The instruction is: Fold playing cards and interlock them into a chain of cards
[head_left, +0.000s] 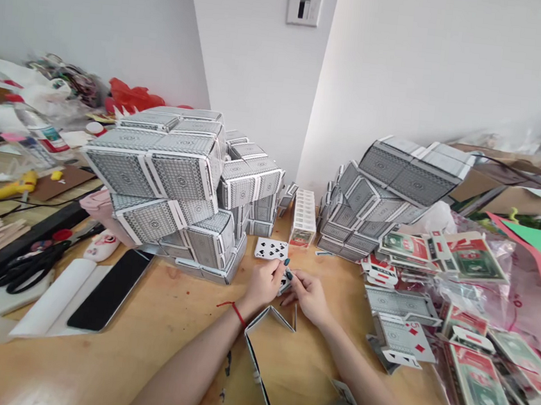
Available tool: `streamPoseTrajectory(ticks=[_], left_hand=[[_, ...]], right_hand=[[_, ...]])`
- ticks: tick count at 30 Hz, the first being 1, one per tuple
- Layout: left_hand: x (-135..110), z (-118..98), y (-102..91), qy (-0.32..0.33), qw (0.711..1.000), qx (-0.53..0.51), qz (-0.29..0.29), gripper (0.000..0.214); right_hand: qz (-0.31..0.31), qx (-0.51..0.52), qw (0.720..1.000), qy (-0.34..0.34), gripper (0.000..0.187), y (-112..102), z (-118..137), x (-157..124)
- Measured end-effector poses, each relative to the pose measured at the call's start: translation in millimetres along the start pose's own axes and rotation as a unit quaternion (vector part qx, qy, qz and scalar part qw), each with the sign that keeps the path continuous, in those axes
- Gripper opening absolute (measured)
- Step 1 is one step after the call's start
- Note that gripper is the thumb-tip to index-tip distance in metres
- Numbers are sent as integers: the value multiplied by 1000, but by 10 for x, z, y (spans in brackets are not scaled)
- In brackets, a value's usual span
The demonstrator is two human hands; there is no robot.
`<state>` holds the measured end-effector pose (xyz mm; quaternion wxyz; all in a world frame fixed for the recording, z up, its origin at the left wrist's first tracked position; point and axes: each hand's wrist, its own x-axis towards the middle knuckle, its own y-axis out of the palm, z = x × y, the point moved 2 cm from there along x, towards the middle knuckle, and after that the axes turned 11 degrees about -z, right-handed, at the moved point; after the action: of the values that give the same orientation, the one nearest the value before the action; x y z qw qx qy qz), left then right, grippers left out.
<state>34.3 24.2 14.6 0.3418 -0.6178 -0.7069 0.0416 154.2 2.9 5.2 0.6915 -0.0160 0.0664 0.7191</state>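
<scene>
Both my hands meet over the middle of the table, closed on one playing card [284, 285] with spade marks. My left hand [266, 281] pinches it from the left, and a red string circles that wrist. My right hand [309, 295] grips it from the right; the fingers hide much of the card. Just beyond lies a face-up spade card [271, 249]. Between my forearms stands an open frame of folded cards [261, 382], jointed at its corners. Behind the hands is a clear box of packed cards [304, 212].
Built-up blocks of grey-backed cards stand left [156, 184] and right [372, 200]. A phone [110, 289], scissors [36, 268] and a yellow glue gun [11, 188] lie at left. Card boxes [483, 386] and folded cards [402, 332] crowd the right side.
</scene>
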Motion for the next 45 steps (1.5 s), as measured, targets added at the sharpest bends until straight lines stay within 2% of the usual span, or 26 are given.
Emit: streamPoseTrajectory(ticks=[4, 9, 15, 18, 22, 26, 30, 33, 37, 41, 45], left_hand=[[6, -23, -15, 27, 999, 32, 7, 37], [0, -31, -21, 26, 999, 18, 2, 37], [-5, 32, 2, -31, 999, -25, 1, 38], [10, 72, 0, -56, 998, -26, -19, 34], [29, 67, -2, -58, 995, -76, -29, 22], [34, 26, 5, -55, 991, -126, -2, 32], [32, 16, -12, -34, 995, -92, -17, 33], [31, 23, -36, -40, 997, -61, -39, 35], [31, 1, -59, -45, 997, -60, -27, 44], [32, -22, -60, -41, 996, -78, 6, 38], [34, 5, -64, -69, 991, -114, -7, 29]], right_hand=[[22, -18, 999, 20, 38, 37, -14, -11], [24, -30, 999, 17, 38, 27, -29, -8], [6, -38, 999, -20, 32, 33, -28, -5], [-25, -25, 999, -26, 29, 35, -57, 21], [-106, 1, 994, -29, 35, -38, -81, 75], [-143, -19, 988, -59, 42, -128, -67, 99], [-140, -26, 987, -77, 54, -156, -72, 86], [-132, -15, 989, -70, 57, -150, -68, 78], [-130, 12, 989, -67, 50, -144, -5, 65], [-114, 59, 990, -60, 33, -146, 57, 50], [-73, 110, 991, -31, 26, -110, 39, 42]])
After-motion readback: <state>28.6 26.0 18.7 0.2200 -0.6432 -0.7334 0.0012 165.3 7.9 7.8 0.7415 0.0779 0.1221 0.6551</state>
